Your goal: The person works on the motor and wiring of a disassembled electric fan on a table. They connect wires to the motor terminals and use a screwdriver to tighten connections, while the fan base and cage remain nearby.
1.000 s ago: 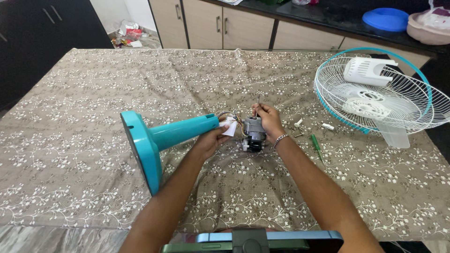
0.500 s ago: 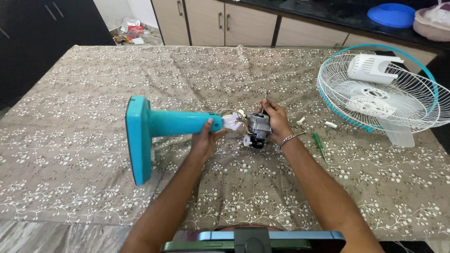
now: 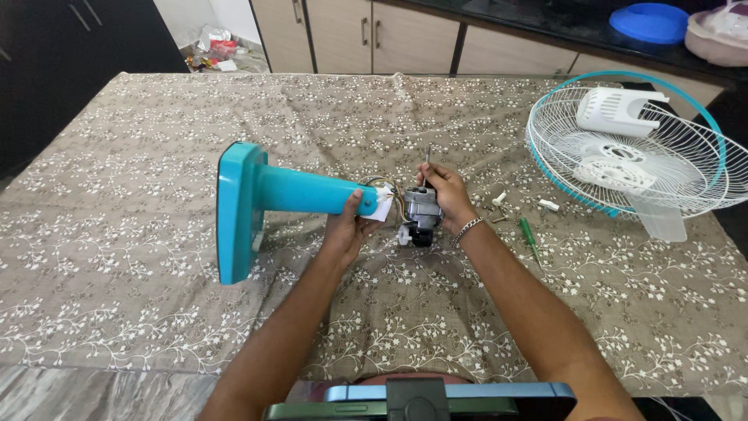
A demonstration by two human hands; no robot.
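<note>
Two hands work at the middle of the surface [image 3: 156,312], which is covered by a brown cloth with white flowers. The left hand [image 3: 347,230] grips the narrow end of a teal fan stand [image 3: 296,191], which lies on its side with its flat base [image 3: 234,210] pointing to 9 o'clock. The right hand [image 3: 444,191] closes around a small grey fan motor [image 3: 421,210], just at 3 o'clock of the stand's end, with a thin metal shaft [image 3: 427,156] rising to 12 o'clock. Coloured wires [image 3: 386,191] run between stand and motor. Near the right wrist, at 3 o'clock, lie a green-handled screwdriver [image 3: 530,238] and a few small white parts [image 3: 549,205]. Farther out at 2 o'clock rests a white wire fan guard [image 3: 623,148] with a teal rim, holding a white plastic cover [image 3: 619,109] and translucent blades [image 3: 662,222]. At 12 o'clock stand beige cabinets [image 3: 405,35].
</note>
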